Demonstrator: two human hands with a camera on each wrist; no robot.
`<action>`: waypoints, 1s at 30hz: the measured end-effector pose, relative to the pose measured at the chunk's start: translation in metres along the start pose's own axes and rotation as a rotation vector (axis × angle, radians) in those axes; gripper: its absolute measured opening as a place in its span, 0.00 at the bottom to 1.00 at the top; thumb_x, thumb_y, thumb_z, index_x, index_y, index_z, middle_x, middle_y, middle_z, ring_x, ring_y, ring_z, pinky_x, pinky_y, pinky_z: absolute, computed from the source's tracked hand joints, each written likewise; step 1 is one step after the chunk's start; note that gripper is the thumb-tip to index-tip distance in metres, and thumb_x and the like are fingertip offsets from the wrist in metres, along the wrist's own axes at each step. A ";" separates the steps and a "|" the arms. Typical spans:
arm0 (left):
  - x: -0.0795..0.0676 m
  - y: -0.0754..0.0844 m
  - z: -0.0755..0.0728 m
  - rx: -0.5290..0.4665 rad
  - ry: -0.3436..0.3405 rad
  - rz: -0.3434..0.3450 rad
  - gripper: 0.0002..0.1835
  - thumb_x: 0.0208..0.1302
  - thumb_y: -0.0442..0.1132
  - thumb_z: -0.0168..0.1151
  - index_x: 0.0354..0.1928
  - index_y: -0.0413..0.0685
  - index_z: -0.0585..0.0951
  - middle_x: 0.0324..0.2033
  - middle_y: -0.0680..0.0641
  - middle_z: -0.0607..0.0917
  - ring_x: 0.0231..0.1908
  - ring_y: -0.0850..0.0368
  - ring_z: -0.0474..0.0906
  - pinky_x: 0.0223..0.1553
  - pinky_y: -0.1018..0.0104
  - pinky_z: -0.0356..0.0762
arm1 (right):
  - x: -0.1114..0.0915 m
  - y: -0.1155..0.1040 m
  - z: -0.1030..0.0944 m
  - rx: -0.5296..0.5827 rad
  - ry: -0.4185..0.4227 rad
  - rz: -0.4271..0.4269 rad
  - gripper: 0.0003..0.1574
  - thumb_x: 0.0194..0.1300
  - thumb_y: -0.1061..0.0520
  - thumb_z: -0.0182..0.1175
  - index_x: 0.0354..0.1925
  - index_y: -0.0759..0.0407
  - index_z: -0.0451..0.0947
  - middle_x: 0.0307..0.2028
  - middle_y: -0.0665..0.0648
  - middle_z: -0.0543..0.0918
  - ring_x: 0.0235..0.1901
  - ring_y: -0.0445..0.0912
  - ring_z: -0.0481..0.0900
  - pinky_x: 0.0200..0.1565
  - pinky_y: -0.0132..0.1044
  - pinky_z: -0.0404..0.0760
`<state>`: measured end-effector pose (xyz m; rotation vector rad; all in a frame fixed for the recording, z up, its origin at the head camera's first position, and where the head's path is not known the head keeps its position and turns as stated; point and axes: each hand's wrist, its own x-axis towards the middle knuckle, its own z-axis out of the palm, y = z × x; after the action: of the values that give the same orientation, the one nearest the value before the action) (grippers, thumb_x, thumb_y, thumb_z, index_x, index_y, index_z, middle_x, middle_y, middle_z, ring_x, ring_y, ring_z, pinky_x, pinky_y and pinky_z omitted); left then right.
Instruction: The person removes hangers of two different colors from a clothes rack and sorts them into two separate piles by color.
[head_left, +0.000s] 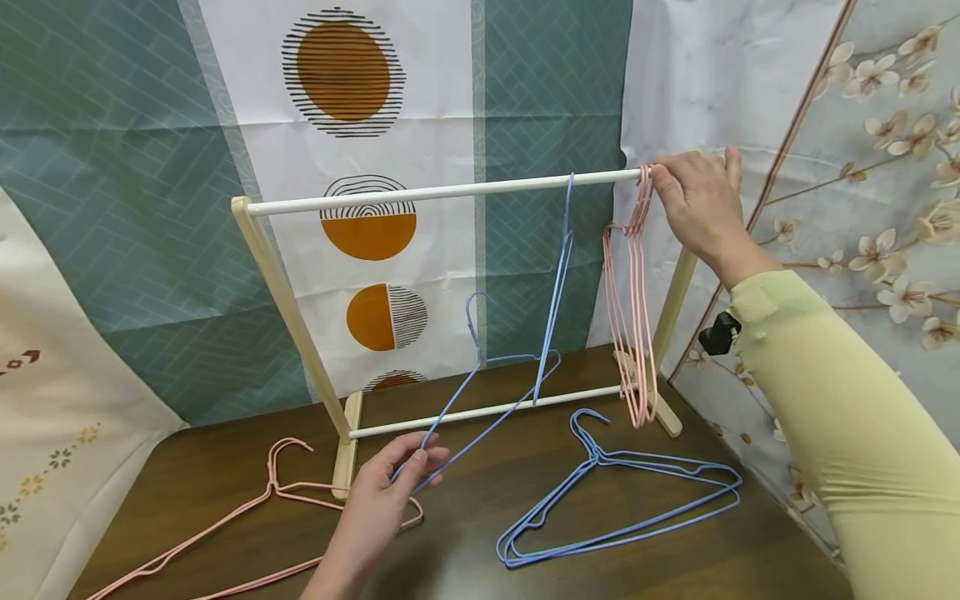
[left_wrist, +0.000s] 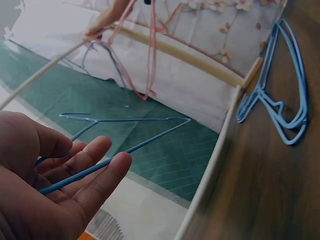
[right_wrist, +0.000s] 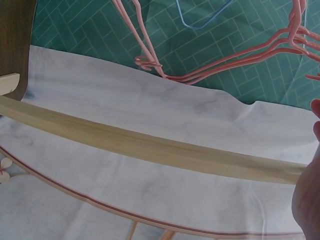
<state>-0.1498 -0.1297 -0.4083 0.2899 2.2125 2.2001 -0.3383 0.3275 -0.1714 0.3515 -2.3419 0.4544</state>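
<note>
In the head view my left hand [head_left: 392,479] holds a blue wire hanger [head_left: 458,392] by one lower corner, its hook tilted up toward the rack. The left wrist view shows the hanger's wire [left_wrist: 155,137] lying across the fingers. My right hand [head_left: 697,204] grips the right end of the white rail [head_left: 442,192], thumb in front, beside the hooks of several pink hangers [head_left: 639,275]. Those pink hangers hang close together there. Another blue hanger [head_left: 553,308] hangs edge-on from the rail, left of them. Only fingertips and part of the palm enter the right wrist view.
Blue hangers [head_left: 596,457] lie stacked on the dark table [head_left: 450,550] at front right. Pink hangers [head_left: 272,483] lie at front left, near the rack's left foot [head_left: 347,450]. A low crossbar [head_left: 480,412] joins the wooden uprights. Patterned cloth [head_left: 555,83] hangs behind.
</note>
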 end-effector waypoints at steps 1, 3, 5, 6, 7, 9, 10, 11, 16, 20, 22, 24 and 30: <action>0.001 -0.001 0.001 -0.002 -0.011 -0.009 0.14 0.86 0.31 0.57 0.64 0.36 0.83 0.52 0.36 0.91 0.51 0.49 0.91 0.51 0.65 0.89 | 0.000 0.000 0.000 0.000 0.001 0.001 0.38 0.92 0.37 0.38 0.70 0.60 0.80 0.68 0.69 0.79 0.76 0.69 0.65 0.82 0.50 0.20; 0.002 -0.004 0.003 0.007 -0.029 -0.029 0.14 0.86 0.33 0.57 0.65 0.36 0.82 0.53 0.36 0.91 0.50 0.49 0.92 0.44 0.71 0.87 | 0.001 -0.001 -0.001 0.000 0.005 0.001 0.38 0.92 0.37 0.38 0.70 0.60 0.80 0.68 0.69 0.80 0.76 0.69 0.65 0.82 0.50 0.21; 0.003 -0.007 0.005 -0.004 -0.049 -0.036 0.15 0.86 0.34 0.57 0.66 0.35 0.82 0.53 0.35 0.90 0.50 0.47 0.92 0.43 0.71 0.87 | 0.003 -0.002 -0.002 0.001 0.011 -0.001 0.37 0.92 0.37 0.39 0.70 0.60 0.80 0.67 0.68 0.80 0.76 0.69 0.66 0.82 0.50 0.21; 0.004 -0.008 0.007 -0.017 -0.060 -0.038 0.15 0.86 0.33 0.57 0.66 0.34 0.81 0.54 0.33 0.90 0.50 0.46 0.92 0.44 0.70 0.88 | 0.003 -0.002 -0.002 0.001 0.013 -0.001 0.37 0.92 0.37 0.39 0.70 0.60 0.80 0.67 0.68 0.80 0.76 0.69 0.66 0.82 0.49 0.21; 0.005 -0.010 0.009 -0.036 -0.073 -0.039 0.16 0.86 0.33 0.57 0.66 0.32 0.80 0.54 0.32 0.90 0.51 0.44 0.91 0.49 0.66 0.89 | 0.004 -0.002 -0.002 0.001 0.014 -0.001 0.37 0.92 0.37 0.39 0.70 0.60 0.80 0.67 0.68 0.80 0.76 0.68 0.66 0.82 0.50 0.21; 0.006 -0.014 0.014 -0.080 -0.098 -0.039 0.16 0.86 0.32 0.57 0.67 0.28 0.79 0.53 0.30 0.89 0.53 0.38 0.90 0.54 0.59 0.90 | 0.004 -0.002 -0.002 0.001 0.011 0.003 0.36 0.91 0.38 0.39 0.70 0.60 0.81 0.67 0.68 0.80 0.76 0.68 0.66 0.82 0.49 0.20; 0.006 -0.015 0.016 -0.103 -0.109 -0.040 0.17 0.86 0.32 0.57 0.67 0.27 0.78 0.52 0.30 0.89 0.54 0.36 0.90 0.54 0.55 0.90 | 0.004 -0.002 -0.002 0.001 0.008 0.007 0.36 0.91 0.38 0.39 0.70 0.60 0.81 0.68 0.68 0.80 0.76 0.68 0.66 0.82 0.49 0.20; 0.007 -0.017 0.019 -0.125 -0.120 -0.043 0.17 0.86 0.31 0.57 0.67 0.26 0.77 0.52 0.30 0.89 0.55 0.35 0.89 0.54 0.53 0.90 | 0.003 -0.001 -0.002 0.000 0.005 0.010 0.36 0.91 0.38 0.39 0.70 0.60 0.81 0.68 0.69 0.79 0.76 0.68 0.66 0.82 0.49 0.20; 0.011 -0.027 0.035 -0.176 -0.170 -0.067 0.18 0.86 0.31 0.56 0.67 0.24 0.76 0.50 0.33 0.91 0.54 0.35 0.90 0.54 0.52 0.90 | 0.002 0.001 -0.003 -0.006 0.000 0.018 0.37 0.92 0.37 0.38 0.70 0.60 0.80 0.68 0.69 0.79 0.76 0.69 0.65 0.82 0.50 0.20; 0.012 -0.034 0.047 -0.209 -0.206 -0.092 0.18 0.86 0.32 0.55 0.66 0.23 0.76 0.49 0.34 0.91 0.53 0.38 0.90 0.54 0.53 0.90 | 0.001 0.001 -0.002 -0.007 0.001 0.017 0.36 0.92 0.37 0.39 0.70 0.60 0.80 0.68 0.69 0.79 0.76 0.68 0.65 0.82 0.51 0.20; 0.011 -0.037 0.052 -0.218 -0.222 -0.101 0.18 0.86 0.32 0.55 0.66 0.23 0.76 0.49 0.34 0.91 0.54 0.37 0.90 0.55 0.52 0.90 | 0.001 0.000 -0.001 -0.003 0.001 0.017 0.36 0.92 0.38 0.40 0.70 0.60 0.80 0.67 0.69 0.80 0.76 0.68 0.66 0.82 0.50 0.20; 0.011 -0.039 0.057 -0.226 -0.232 -0.113 0.17 0.85 0.32 0.55 0.65 0.24 0.77 0.48 0.34 0.91 0.54 0.36 0.90 0.54 0.51 0.90 | 0.001 -0.001 0.000 0.000 0.000 0.019 0.36 0.92 0.38 0.40 0.70 0.60 0.81 0.67 0.69 0.80 0.76 0.68 0.66 0.82 0.49 0.19; 0.012 -0.043 0.075 -0.249 -0.252 -0.156 0.16 0.84 0.32 0.57 0.64 0.26 0.80 0.47 0.36 0.92 0.52 0.36 0.91 0.51 0.55 0.91 | 0.001 -0.001 0.001 -0.003 0.007 0.015 0.35 0.91 0.38 0.41 0.69 0.60 0.81 0.68 0.68 0.80 0.76 0.68 0.66 0.82 0.48 0.19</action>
<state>-0.1569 -0.0532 -0.4510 0.3530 1.7528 2.1860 -0.3392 0.3263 -0.1711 0.3300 -2.3397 0.4585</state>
